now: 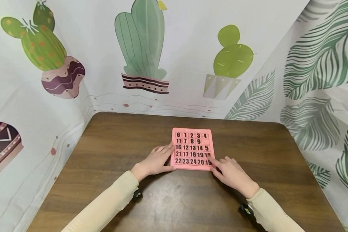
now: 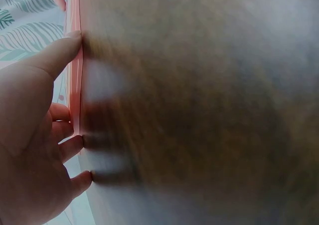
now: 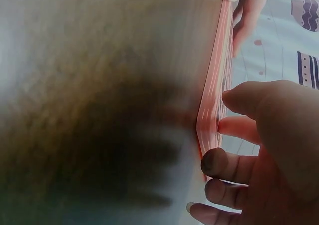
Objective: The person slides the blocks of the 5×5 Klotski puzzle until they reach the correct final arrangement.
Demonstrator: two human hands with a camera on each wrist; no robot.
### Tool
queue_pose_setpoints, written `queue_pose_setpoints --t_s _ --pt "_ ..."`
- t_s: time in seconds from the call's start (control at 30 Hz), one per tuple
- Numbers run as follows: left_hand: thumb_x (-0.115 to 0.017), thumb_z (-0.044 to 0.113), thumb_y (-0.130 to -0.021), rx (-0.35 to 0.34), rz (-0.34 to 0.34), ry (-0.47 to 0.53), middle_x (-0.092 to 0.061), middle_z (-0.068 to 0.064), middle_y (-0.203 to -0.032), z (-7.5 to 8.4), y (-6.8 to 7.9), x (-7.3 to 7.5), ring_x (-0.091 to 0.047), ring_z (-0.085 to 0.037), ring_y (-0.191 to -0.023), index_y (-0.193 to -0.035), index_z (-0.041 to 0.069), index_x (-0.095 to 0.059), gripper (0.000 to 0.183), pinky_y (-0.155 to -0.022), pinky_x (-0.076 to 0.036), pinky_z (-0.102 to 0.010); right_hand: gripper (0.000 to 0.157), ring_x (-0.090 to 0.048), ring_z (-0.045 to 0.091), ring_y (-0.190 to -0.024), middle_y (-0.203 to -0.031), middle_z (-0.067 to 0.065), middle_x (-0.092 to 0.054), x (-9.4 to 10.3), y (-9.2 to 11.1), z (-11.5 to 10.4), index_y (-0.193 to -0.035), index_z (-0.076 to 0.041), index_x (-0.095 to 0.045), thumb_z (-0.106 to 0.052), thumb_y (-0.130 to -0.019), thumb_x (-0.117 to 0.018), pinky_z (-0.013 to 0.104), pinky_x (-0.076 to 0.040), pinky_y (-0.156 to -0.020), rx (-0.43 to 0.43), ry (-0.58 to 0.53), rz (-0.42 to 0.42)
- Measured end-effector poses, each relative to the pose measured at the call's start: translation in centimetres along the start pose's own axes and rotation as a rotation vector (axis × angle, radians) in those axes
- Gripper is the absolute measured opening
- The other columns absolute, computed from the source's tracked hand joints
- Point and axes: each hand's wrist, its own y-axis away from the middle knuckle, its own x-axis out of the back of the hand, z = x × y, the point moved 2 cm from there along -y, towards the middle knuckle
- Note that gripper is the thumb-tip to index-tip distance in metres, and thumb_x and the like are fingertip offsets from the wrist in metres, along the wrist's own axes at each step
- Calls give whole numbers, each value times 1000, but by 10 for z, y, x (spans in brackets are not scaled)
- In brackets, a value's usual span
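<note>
A pink sliding number puzzle point(image 1: 192, 151) lies flat on the brown wooden table, its numbered tiles facing up. The gap in its grid is at the right end of the second row, beside tile 9 and above tile 5. My left hand point(image 1: 155, 161) braces the puzzle's near-left corner, fingers along the left side and thumb at the near edge. With its index fingertip my right hand point(image 1: 230, 170) touches the tile that reads 10, partly covering it, while the thumb lies by the near-right corner. The puzzle's pink side wall point(image 2: 75, 80) shows under the left thumb in the left wrist view.
The table point(image 1: 127, 135) has rounded far corners. Behind it and along both sides hangs a white cloth point(image 1: 188, 58) printed with cacti and leaves. Both forearms, in cream sleeves point(image 1: 110, 199) with dark wrist devices, reach in from the near side.
</note>
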Motion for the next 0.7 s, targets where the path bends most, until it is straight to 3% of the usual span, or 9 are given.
queue_pose_setpoints --t_s 0.33,0.7 --pt "-66 55 -98 -1 2 -15 -19 -14 -173 -2 0 -1 -29 -33 -155 -165 3 -26 94 -123 -22 -58 46 -41 16 -68 -64 -10 -47 1 -5 -2 -141 -9 -67 -26 -98 -72 34 -36 -67 -26 -21 -16" --pt "-66 55 -98 -1 -3 -22 -18 -13 -173 -1 0 -1 -30 -32 -154 -165 3 -26 94 -123 -22 -58 45 -43 16 -67 -63 -10 -47 3 -13 3 -140 -10 -67 -23 -97 -73 35 -38 -66 -24 -42 -5"
